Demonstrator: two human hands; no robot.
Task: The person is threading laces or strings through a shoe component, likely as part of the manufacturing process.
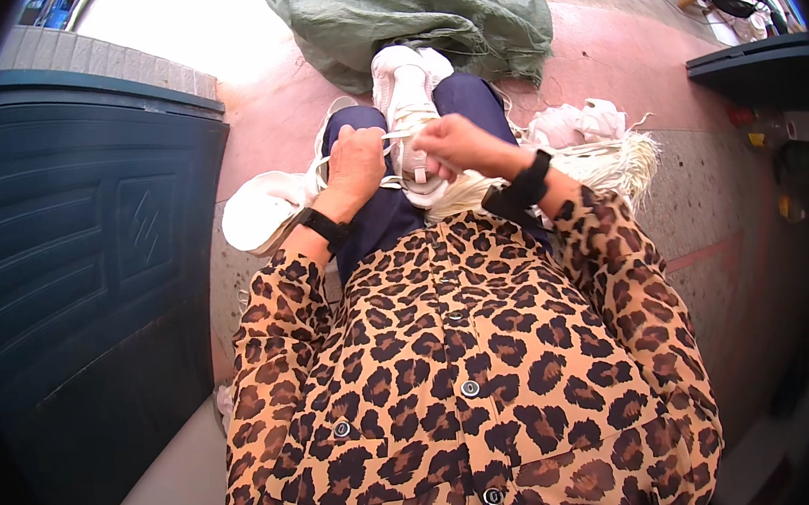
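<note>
Pinching a pale lace (401,134) with my left hand (357,167) and right hand (463,147), I have the white shoe (402,89) between my legs (476,102), a green sack (412,11) beyond, white strands (623,166) rightward.

Left fingers (371,135) and right fingers (433,140) stretch lace (400,135) over white shoe (406,87)

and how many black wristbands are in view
2: one black wristband by the left hand, another black wristband by the right hand. The sleeves may hide more.
</note>
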